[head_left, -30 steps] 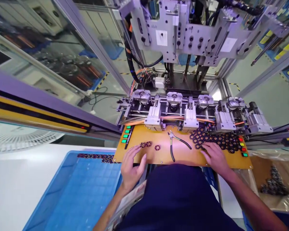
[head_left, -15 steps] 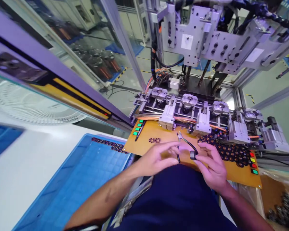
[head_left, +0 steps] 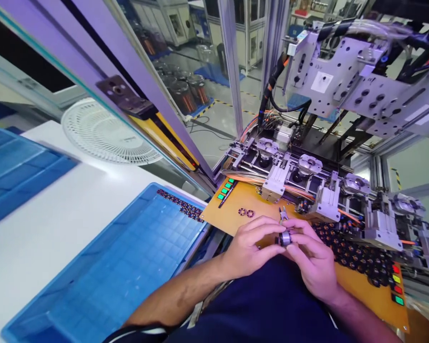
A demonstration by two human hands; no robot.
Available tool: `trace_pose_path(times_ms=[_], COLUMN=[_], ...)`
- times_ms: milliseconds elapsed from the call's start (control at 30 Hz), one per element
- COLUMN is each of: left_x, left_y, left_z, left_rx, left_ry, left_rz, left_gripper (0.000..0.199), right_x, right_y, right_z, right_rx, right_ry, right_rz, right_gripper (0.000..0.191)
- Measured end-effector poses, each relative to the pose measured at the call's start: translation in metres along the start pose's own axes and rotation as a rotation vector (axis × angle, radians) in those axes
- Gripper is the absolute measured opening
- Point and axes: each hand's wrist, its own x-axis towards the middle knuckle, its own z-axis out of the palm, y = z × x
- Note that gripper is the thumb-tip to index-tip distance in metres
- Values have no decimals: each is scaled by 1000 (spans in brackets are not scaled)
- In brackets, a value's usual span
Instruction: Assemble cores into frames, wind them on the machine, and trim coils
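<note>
A small dark cylindrical part with a shiny metal band is between my two hands, just above the front of the orange board. My right hand pinches its right side between thumb and fingers. From the left, my left hand closes its thumb and fingertips on the other end. Behind my fingers lies a pair of cutting pliers, its handles hidden by the hands. Two small wound rings rest on the board left of the pliers. Several dark wound cores crowd the board's right side.
Beyond the board stands a row of metal fixtures, with a machine head above. Green buttons and a pen are at the board's left. A blue tray, a white fan and a frame post stand leftward.
My left hand has moved right and closed on the cylindrical part, which only my right hand held before. The view has swung left, so the bench appears further right.
</note>
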Motion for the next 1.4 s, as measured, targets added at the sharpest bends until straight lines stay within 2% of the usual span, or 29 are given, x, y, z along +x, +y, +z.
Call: trace_pose_path(times_ms=[100,200,267,367,467,567,667,767,933,1167,1400], left_x=[-4,-23,-41,-68,-82,-87,-87,-87,-85,-84,-84], left_y=[-9,-35,-62,-103,-131,-142,-144,-144,-142,-141,-140], left_z=[-7,-15,-19,-16,-8,-2,-1,-3,-4,-5,-4], left_rx=[52,253,453,564,614,657,678,679,667,654,639], left_ry=[35,127,180,152,82,75,103,110,93,95,109], left_rz=[65,33,-44,-44,-23,-53,-79,-86,-92,-92,-96], left_gripper=[26,41,52,77,95,100,101,98,96,95,91], right_x=[11,45,85,161,230,268,278,278,280,283,276], right_y=[-2,-5,-4,12,43,77,96,99,91,77,68], right_z=[-2,-17,-31,-45,-41,-24,-13,-13,-15,-2,-6], right_rx=[20,-30,-180,-530,-624,-686,-735,-776,-866,-1029,-1089], right_ry=[-99,-210,-262,-258,-263,-318,-374,-417,-485,-532,-602], right_rz=[18,-27,-128,-346,-377,-395,-401,-391,-330,-231,-253], right_gripper=[12,15,16,22,29,13,16,20,20,23,28])
